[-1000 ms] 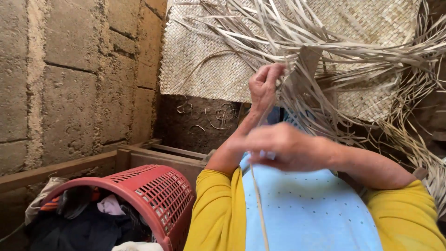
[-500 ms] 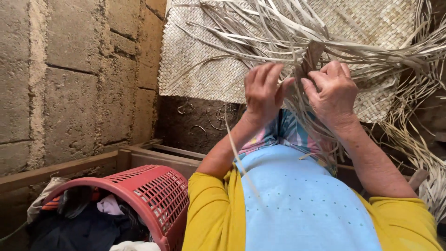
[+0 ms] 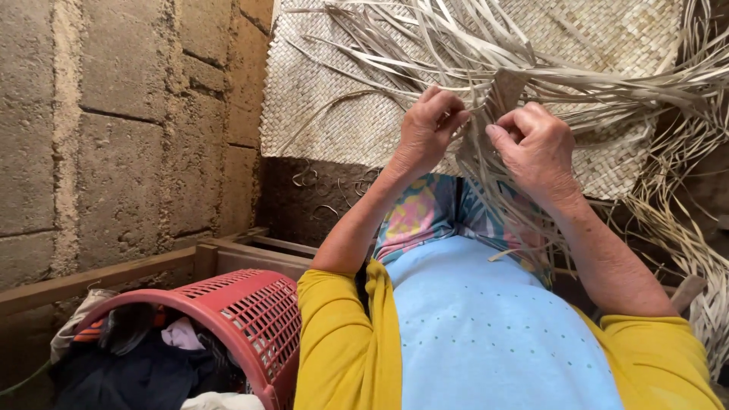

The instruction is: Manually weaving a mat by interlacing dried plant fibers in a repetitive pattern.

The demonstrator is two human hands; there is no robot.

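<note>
A pale woven mat [image 3: 334, 114] of dried leaf strips lies on the ground ahead, with many loose strips [image 3: 456, 45] fanning out from its unfinished edge. My left hand [image 3: 431, 125] pinches some of those strips at the mat's edge. My right hand [image 3: 535, 144] is curled around a bundle of strips [image 3: 497, 95] just beside it. The two hands are close together, a few fingers' width apart. Below them are my yellow sleeves and light blue top.
A rough block wall [image 3: 121, 129] fills the left side. A red plastic laundry basket [image 3: 235, 311] holding dark clothes sits at lower left, beside a wooden frame [image 3: 152, 266]. More loose strips [image 3: 683, 235] trail down on the right.
My right hand rose from in front of my chest to the mat's edge and closed on strips. The left hand stayed at the edge, shifting slightly.
</note>
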